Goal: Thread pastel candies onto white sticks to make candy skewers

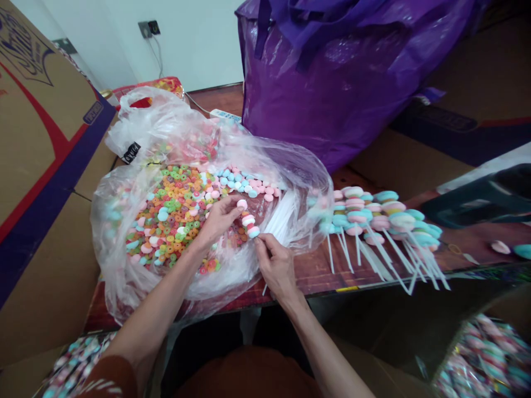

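My right hand (276,268) is closed around the stick of a candy skewer (249,222), just under its lowest blue-and-white marshmallow. Threaded on it are pink and white marshmallows with an orange gummy ring. At the skewer's top end, my left hand (220,221) pinches a pink marshmallow (242,204); whether the stick has entered it cannot be made out. Below both hands, an opened clear plastic bag (110,213) holds colourful gummy rings (180,202) and loose pink and blue marshmallows (236,181). White sticks (279,218) lie in a bundle beside my right hand.
Several loaded marshmallow skewers (392,213) lie piled on the table (307,273) at right, sticks towards me. Behind stands a large purple bag (323,94). A cardboard box (41,138) rises at left. Wrapped candy (485,356) fills an open box at lower right.
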A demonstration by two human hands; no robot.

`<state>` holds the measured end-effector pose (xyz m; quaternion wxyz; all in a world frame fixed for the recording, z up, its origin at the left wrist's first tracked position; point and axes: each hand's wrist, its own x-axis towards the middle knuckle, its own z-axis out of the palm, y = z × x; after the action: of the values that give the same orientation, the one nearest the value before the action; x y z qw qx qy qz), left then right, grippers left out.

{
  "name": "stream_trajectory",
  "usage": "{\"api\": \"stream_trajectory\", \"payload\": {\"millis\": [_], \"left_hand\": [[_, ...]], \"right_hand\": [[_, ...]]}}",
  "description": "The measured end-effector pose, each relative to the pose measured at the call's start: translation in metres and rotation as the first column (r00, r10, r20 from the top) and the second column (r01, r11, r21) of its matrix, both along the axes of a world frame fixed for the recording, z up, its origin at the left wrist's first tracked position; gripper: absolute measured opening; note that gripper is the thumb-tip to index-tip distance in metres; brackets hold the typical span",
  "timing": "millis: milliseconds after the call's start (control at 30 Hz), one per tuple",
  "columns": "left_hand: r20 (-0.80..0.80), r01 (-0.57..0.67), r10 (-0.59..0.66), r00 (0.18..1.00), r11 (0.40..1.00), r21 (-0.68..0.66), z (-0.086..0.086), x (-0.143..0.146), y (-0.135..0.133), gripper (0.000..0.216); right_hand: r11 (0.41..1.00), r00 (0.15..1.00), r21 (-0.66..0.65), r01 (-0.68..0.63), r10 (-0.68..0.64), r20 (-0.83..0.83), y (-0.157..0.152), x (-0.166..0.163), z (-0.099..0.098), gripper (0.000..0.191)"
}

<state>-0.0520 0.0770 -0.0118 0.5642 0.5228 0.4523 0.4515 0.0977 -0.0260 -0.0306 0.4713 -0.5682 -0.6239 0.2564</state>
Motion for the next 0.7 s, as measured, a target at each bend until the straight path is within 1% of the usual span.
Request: {"api": "stream_trajectory", "payload": {"millis": [133, 267, 533, 700], "left_hand": [[0.02, -0.015, 0.015, 1.0, 1.0, -0.009, -0.0012, -0.0005, -0.0015, 0.028], [0.026, -0.043, 0.043, 0.999, 0.999, 0.004, -0.0026, 0.0006, -0.0033, 0.029], [0.118, -0.133, 0.136, 0.984, 0.99, -0.038, -0.0036, -0.0016, -0.0034, 0.038], [0.096, -0.141, 0.142, 0.985, 0.99, -0.022, -0.0059, -0.0013, -0.0026, 0.036]], "right_hand": [[1.0, 1.0, -0.024, 0.016, -0.016, 0.007, -0.0007, -0.0001, -0.0005, 0.022], [1.0, 1.0, -0.016, 0.025, -0.025, 0.01, -0.0008, 0.0, 0.0001, 0.022], [1.0, 0.999, -0.006, -0.013, 0.013, -0.04, -0.0016, 0.0, 0.0018, 0.021], [1.0, 0.998, -0.027, -0.007, 0.005, -0.059, -0.0021, 0.0004, 0.0005, 0.022]]}}
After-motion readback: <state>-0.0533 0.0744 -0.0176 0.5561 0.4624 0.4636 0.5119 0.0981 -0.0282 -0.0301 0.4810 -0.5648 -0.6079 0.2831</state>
